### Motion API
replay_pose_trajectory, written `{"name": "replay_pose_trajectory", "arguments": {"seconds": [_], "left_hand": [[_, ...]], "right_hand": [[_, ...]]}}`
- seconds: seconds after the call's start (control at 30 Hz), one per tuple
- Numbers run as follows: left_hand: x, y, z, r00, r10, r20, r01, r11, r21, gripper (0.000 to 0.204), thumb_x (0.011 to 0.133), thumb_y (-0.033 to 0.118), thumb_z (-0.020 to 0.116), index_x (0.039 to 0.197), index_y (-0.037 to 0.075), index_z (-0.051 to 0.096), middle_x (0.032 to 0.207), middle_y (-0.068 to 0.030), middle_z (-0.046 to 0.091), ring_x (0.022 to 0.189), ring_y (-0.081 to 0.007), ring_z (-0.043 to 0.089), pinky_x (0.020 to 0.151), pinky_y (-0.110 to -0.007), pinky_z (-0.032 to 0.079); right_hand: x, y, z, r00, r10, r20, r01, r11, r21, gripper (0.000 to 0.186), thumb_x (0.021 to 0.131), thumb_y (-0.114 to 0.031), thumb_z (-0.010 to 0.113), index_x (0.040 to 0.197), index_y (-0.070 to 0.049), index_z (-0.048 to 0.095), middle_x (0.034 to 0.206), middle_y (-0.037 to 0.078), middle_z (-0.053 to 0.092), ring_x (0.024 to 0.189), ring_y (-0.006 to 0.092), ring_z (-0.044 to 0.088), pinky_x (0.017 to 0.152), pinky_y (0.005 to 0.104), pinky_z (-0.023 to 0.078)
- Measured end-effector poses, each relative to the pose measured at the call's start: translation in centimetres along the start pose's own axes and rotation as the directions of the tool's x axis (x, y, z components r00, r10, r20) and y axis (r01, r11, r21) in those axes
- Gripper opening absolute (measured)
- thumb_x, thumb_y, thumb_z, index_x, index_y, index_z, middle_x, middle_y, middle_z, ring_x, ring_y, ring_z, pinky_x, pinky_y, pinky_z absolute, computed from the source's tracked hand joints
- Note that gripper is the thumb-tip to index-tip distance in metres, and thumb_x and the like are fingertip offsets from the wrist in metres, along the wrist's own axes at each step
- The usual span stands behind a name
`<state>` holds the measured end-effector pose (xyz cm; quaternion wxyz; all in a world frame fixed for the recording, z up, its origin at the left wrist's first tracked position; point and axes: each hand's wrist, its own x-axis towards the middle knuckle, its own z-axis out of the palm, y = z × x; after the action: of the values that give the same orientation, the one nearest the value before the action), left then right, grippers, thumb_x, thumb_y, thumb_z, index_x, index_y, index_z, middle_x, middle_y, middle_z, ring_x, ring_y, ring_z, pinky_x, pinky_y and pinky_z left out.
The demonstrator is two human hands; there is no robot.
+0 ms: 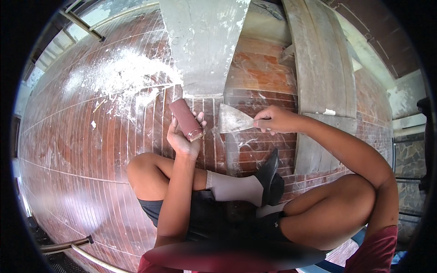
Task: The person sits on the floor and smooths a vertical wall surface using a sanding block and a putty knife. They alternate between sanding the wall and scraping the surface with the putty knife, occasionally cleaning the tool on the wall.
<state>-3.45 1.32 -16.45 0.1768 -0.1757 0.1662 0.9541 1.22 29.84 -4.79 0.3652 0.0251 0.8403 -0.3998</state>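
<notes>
My left hand point(181, 136) grips a reddish-brown sanding block point(186, 119), held upright in front of my bent knee. My right hand point(274, 119) holds the handle of a wide metal putty knife point(234, 119), its blade pointing left toward the block. Both hands hover just below the foot of a grey plastered pillar point(200, 45). White plaster dust point(120, 75) lies scattered on the red tiled floor point(82, 150) to the left of the pillar. I am squatting, with a grey sock and a black shoe point(269, 175) below the hands.
A weathered wooden door frame point(321, 68) stands to the right of the pillar. Metal railing bars point(82, 22) run along the upper left, and more railing point(68, 245) along the lower left edge. A brick wall and white ledge are at the far right.
</notes>
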Motion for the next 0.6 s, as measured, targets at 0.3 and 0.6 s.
{"name": "replay_pose_trajectory", "arguments": {"seconds": [0.3,0.6], "left_hand": [[-0.4,-1.9,0.5,0.997,-0.065,0.042,0.043,0.917,0.396,0.045,0.099,0.031,0.043,0.127,-0.004,0.053,0.109,-0.0184,0.065,0.096,-0.0271,0.065,0.088,-0.039,0.05],[0.0,-2.2,-0.2,0.999,-0.049,0.017,0.037,0.902,0.43,0.049,0.099,0.033,0.041,0.13,-0.004,0.05,0.109,-0.018,0.066,0.096,-0.0272,0.064,0.085,-0.038,0.05]], "right_hand": [[1.2,-2.6,1.9,0.939,-0.261,-0.222,0.175,0.922,-0.344,0.032,0.093,-0.03,0.063,0.096,0.001,0.072,0.077,0.02,0.066,0.066,0.0262,0.062,0.066,0.0414,0.049],[-0.5,-8.8,-1.2,0.753,-0.492,-0.436,0.361,0.864,-0.352,0.03,0.092,-0.025,0.064,0.1,0.003,0.069,0.089,0.019,0.069,0.074,0.0289,0.066,0.072,0.0414,0.051]]}}
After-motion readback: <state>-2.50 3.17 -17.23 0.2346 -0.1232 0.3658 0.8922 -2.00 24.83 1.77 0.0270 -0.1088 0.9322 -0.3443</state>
